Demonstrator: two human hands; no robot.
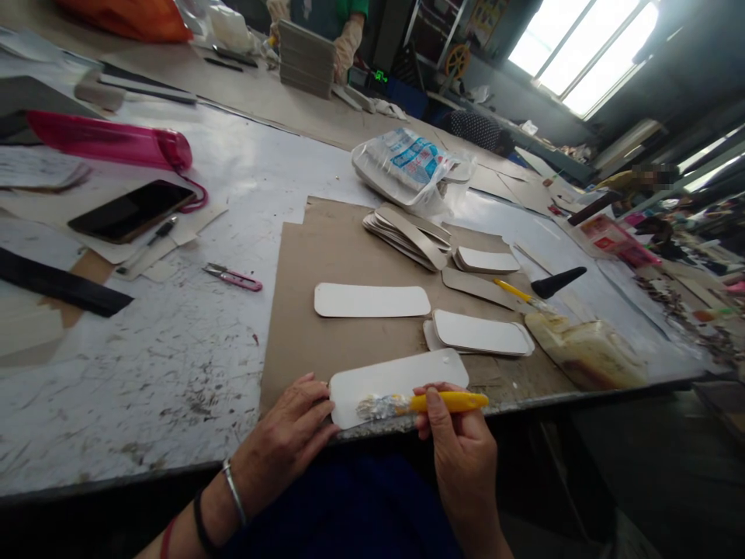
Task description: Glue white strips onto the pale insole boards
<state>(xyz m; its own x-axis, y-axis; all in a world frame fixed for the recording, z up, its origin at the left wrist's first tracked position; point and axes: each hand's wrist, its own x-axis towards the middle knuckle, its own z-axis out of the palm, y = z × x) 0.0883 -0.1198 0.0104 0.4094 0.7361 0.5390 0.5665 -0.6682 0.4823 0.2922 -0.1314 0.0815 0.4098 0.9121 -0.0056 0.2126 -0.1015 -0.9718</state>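
Observation:
My right hand (457, 442) grips the yellow handle of a glue brush (448, 401). Its white-coated bristles rest on a white rounded strip (401, 373) near the table's front edge. The fingers of my left hand (296, 423) lie stretched out, their tips touching the strip's left end. Beyond it, another white strip (372, 300) lies flat on a brown cardboard sheet (296, 334). Just to the right, a small stack of white strips (483, 332) sits slightly fanned.
Farther back are a pile of strips (407, 237), a plastic bag (413, 167) and a stained container (587, 353) with a second yellow brush (518, 293). Pink thread snips (233, 277) and a phone (133, 210) lie left. Across the table, a gloved person holds a grey stack (306, 58).

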